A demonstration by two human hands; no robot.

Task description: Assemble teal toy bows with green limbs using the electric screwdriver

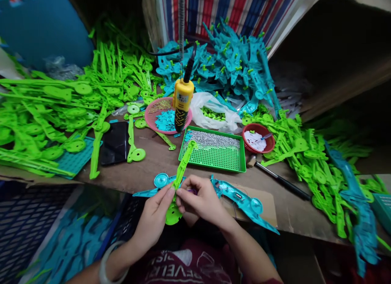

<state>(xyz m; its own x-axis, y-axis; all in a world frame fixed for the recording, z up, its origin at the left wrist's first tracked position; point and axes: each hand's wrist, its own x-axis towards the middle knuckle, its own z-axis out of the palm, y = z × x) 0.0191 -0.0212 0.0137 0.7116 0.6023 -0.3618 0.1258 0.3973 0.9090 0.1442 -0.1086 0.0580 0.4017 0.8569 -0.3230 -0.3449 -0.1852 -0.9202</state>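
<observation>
My left hand (154, 214) is closed around the lower half of a long lime-green plastic part (184, 164), which has a round disc at its bottom end and points up and away. Against the same part, the thumb and fingers of my right hand (203, 198) are pinched near its middle; whether they also hold something small is hidden. Behind my hands lies a long blue plastic part (240, 199) on the table's front edge, with thin wires and a small metal piece in it. Its middle is covered by my hands.
A yellow electric screwdriver (183, 98) hangs from a spring over a pink basket (149, 119) of blue pieces. The green tray (214, 164) holds small metal parts. A hammer (282, 181), a red bowl (246, 143), a black phone (114, 143) and piles of green parts (76, 108) surround it.
</observation>
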